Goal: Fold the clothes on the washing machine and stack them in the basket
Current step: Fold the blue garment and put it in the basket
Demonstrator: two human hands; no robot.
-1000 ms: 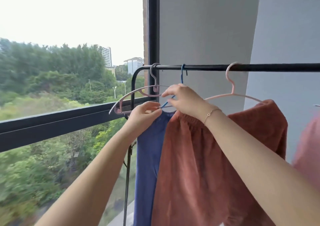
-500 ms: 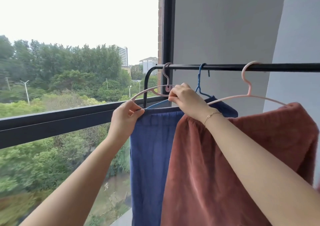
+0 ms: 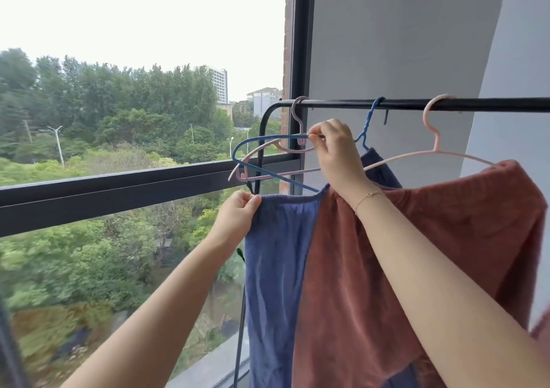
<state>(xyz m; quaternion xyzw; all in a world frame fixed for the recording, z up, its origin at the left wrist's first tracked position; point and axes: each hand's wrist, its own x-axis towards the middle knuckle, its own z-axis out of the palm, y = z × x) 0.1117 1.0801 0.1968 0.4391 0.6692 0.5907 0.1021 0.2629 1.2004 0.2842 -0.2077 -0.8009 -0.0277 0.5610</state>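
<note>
Fingers of the left hand point(image 3: 238, 213) pinch the waistband corner of the blue garment point(image 3: 279, 268) at frame centre; the right hand point(image 3: 336, 152) pinches the blue hanger point(image 3: 268, 161) just above. Best, I judge, to steady the hanger, slide the band off sideways, and avoid dragging the neighbouring rust garment point(image 3: 416, 253).

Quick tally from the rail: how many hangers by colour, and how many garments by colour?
Pink hangers: 2, an empty one and one carrying the rust garment
Blue hangers: 1
Blue garments: 1
Rust garments: 1
Total: 5
</note>
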